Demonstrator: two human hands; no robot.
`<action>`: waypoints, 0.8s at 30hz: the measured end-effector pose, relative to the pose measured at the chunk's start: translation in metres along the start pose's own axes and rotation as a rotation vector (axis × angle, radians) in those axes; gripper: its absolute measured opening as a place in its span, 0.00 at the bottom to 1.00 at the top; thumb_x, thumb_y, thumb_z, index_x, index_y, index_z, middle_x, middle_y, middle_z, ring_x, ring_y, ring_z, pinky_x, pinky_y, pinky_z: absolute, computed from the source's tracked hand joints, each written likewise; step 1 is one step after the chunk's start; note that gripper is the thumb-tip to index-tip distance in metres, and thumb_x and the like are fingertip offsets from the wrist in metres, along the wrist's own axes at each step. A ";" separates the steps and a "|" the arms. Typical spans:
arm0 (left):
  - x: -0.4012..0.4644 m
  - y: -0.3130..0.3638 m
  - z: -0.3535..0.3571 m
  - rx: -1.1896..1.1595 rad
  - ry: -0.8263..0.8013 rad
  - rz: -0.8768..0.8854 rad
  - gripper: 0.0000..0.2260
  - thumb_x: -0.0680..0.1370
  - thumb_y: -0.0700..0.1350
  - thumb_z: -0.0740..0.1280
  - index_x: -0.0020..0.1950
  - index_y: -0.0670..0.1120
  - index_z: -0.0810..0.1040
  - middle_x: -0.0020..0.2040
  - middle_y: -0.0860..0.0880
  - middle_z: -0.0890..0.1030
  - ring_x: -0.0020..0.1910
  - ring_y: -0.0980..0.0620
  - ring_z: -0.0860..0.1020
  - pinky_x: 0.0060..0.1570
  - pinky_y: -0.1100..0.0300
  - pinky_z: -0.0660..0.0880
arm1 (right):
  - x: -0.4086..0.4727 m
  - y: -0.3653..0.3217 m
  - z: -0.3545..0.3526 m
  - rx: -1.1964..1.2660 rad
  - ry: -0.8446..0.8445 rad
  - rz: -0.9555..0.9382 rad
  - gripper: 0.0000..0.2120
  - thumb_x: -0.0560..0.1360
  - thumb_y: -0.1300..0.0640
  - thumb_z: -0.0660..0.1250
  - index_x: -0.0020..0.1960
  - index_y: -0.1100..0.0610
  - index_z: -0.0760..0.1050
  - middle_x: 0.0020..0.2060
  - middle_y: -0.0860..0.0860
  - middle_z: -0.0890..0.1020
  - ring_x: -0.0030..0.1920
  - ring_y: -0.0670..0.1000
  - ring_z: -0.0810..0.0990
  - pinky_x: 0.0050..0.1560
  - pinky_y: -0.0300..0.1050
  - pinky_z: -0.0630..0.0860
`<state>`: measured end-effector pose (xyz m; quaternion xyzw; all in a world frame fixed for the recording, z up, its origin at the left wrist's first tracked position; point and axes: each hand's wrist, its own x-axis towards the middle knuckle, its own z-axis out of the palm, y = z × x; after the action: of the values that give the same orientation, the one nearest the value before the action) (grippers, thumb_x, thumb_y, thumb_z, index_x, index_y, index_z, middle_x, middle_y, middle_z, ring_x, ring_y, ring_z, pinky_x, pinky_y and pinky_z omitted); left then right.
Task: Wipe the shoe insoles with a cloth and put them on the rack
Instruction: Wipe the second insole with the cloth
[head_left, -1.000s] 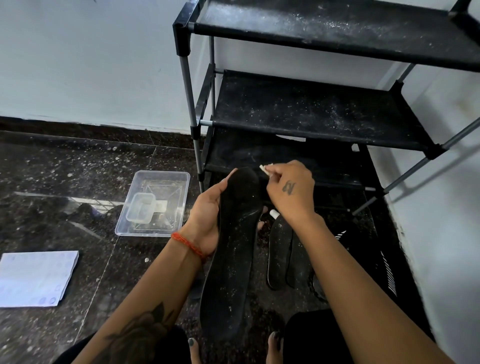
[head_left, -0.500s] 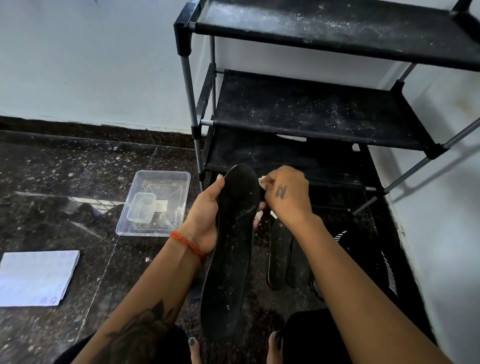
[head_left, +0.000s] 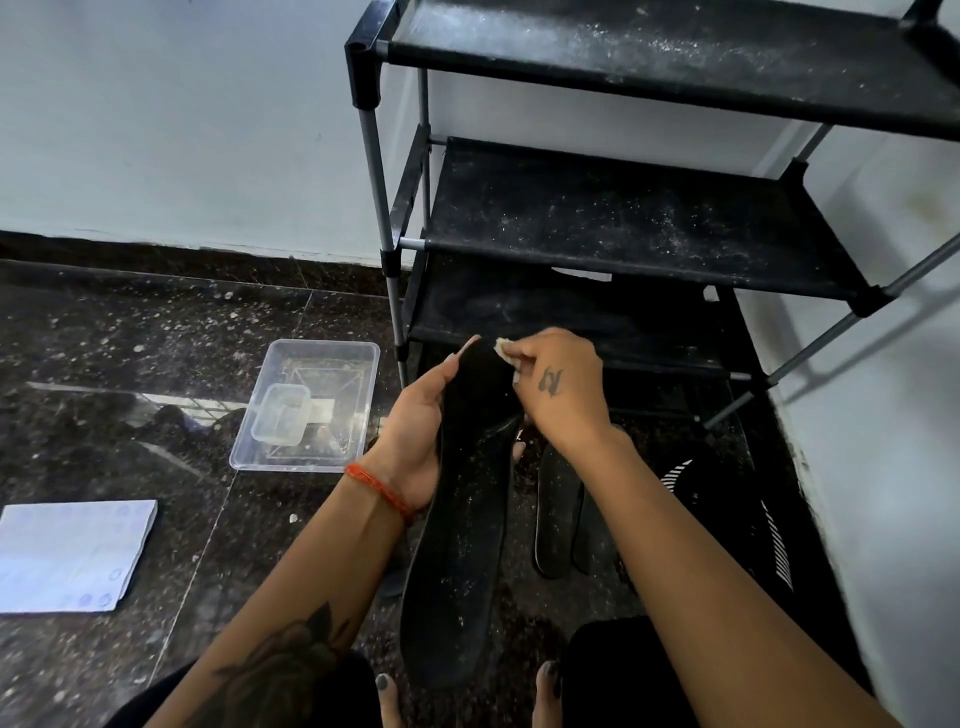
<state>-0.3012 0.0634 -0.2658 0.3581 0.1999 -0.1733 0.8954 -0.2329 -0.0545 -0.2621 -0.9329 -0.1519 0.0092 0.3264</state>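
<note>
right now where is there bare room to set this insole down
The middle rack shelf and top shelf lie bare, only dusty. Open floor sits between the wall and the clear tray. It is crowded right of the held insole: two insoles on the floor.

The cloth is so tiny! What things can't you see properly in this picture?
Head view only:
- Cloth: mostly hidden inside the right hand; only a pale corner shows.
- Held insole: its underside faces away, and the left hand covers part of one edge.
- Rack: top and right side cut off by the picture's edge.
- Insoles on the floor: partly behind the right forearm.
</note>
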 end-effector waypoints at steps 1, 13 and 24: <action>0.000 0.001 0.000 0.002 0.013 -0.005 0.22 0.80 0.57 0.54 0.55 0.44 0.82 0.50 0.41 0.82 0.44 0.43 0.80 0.41 0.51 0.78 | 0.000 0.002 -0.003 -0.021 -0.032 0.071 0.14 0.74 0.67 0.63 0.54 0.57 0.81 0.48 0.55 0.82 0.48 0.53 0.80 0.51 0.44 0.78; 0.004 0.002 -0.008 -0.005 0.052 -0.015 0.28 0.80 0.63 0.48 0.56 0.44 0.79 0.47 0.41 0.84 0.41 0.45 0.83 0.41 0.52 0.80 | -0.007 -0.015 -0.002 0.054 -0.111 -0.205 0.18 0.69 0.72 0.64 0.51 0.54 0.83 0.50 0.51 0.83 0.49 0.50 0.81 0.55 0.38 0.76; 0.007 0.005 -0.009 0.044 0.043 -0.017 0.32 0.77 0.67 0.48 0.59 0.46 0.79 0.57 0.39 0.81 0.48 0.41 0.82 0.47 0.49 0.79 | -0.005 -0.007 -0.014 0.189 0.137 -0.112 0.17 0.70 0.73 0.62 0.49 0.57 0.82 0.46 0.50 0.82 0.48 0.45 0.79 0.51 0.25 0.71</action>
<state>-0.2945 0.0723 -0.2722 0.3796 0.2183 -0.1775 0.8813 -0.2384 -0.0592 -0.2472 -0.8864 -0.1797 -0.0587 0.4227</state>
